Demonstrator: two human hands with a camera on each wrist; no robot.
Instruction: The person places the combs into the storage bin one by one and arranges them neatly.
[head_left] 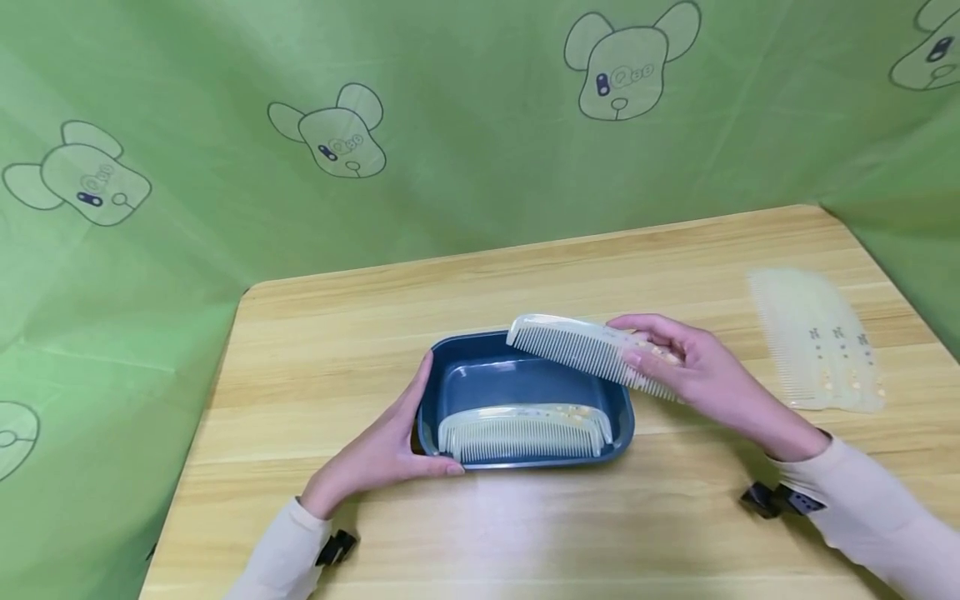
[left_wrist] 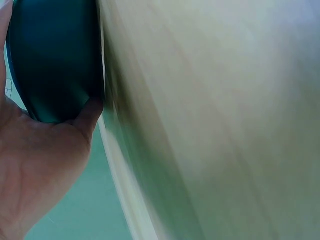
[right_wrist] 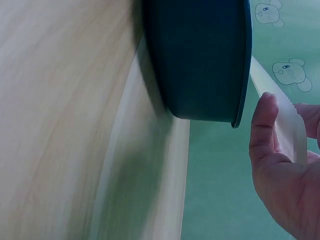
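A dark blue rectangular tray [head_left: 487, 375] sits on the table, its left end gripped by my left hand [head_left: 382, 442], with the thumb along the near side and the fingers at the far left corner. Pale translucent combs [head_left: 525, 429] lie overlapped along the tray's near wall, teeth toward me. Another pale comb [head_left: 573, 337] is pinched by my right hand [head_left: 690, 367] at its flowered end. It slants above the tray's far right corner, teeth down toward me. In the right wrist view, this comb's end [right_wrist: 290, 135] shows between thumb and fingers, beside the tray's outer wall [right_wrist: 200, 60].
Several more pale combs [head_left: 817, 342] lie fanned and overlapping at the right of the wooden table [head_left: 337, 325]. A green cloth [head_left: 465, 125] with printed animal heads hangs behind and beside the table. Black devices [head_left: 780, 500] are strapped at both wrists.
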